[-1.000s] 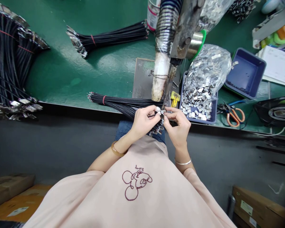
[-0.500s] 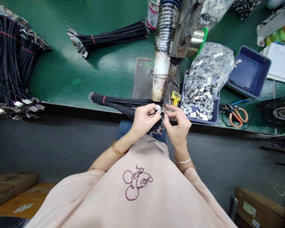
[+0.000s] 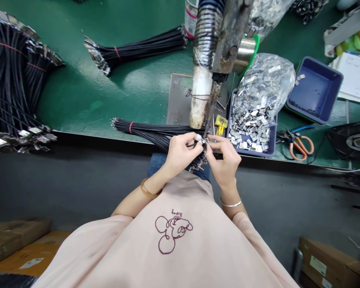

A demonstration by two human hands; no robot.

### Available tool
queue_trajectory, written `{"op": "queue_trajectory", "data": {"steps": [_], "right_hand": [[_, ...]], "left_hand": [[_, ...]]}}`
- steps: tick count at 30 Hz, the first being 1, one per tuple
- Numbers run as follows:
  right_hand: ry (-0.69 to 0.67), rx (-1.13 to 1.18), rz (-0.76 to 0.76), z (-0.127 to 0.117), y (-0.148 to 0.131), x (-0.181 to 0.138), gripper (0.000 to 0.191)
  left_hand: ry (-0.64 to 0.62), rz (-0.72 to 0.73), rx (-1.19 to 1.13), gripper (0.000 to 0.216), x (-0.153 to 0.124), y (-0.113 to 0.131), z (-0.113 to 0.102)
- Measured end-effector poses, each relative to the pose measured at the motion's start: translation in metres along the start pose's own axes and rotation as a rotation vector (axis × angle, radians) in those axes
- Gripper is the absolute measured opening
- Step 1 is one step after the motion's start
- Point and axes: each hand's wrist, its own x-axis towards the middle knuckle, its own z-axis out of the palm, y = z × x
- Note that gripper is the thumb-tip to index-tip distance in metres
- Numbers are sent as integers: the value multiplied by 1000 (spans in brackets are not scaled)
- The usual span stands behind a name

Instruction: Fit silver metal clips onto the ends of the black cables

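Observation:
My left hand [image 3: 181, 153] is closed in a pinch at the bench edge, with a white cover on one fingertip. Between its thumb and forefinger runs a thin black cable, mostly hidden. Opposite it, my right hand [image 3: 223, 158] pinches too, its fingertips almost meeting the left ones. A small shiny metal piece [image 3: 205, 141] shows between the two hands; what exactly the right fingers grip is too small to tell. Directly above the fingertips is the tip of a mounted soldering iron [image 3: 210, 116]. Behind and below the left hand lies a bundle of black cables [image 3: 150, 130], tied with a red band.
A blue tray [image 3: 271, 150] holds a bag of metal connector shells [image 3: 255, 124]. Orange-handled pliers [image 3: 301, 148] lie right of it. A solder spool [image 3: 245, 54], a fume pipe [image 3: 201, 88], another blue tray [image 3: 315, 90] and more cable bundles [image 3: 141, 46] are on the green bench.
Both hands keep their pinch at the iron's tip, with only a very slight shift of the fingers. The bench view has moved slightly with the head.

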Motion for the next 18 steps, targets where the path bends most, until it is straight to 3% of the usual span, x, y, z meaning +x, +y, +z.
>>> {"op": "queue_trajectory", "data": {"steps": [14,18], "right_hand": [[-23,32,-35,-2,0,-8,14],[-8,48,20,-2,0,-5,10]], "left_hand": [[-15,32,40,6,-2,-1,-1],[-29,69,56,7,-4,-1,-3]]}}
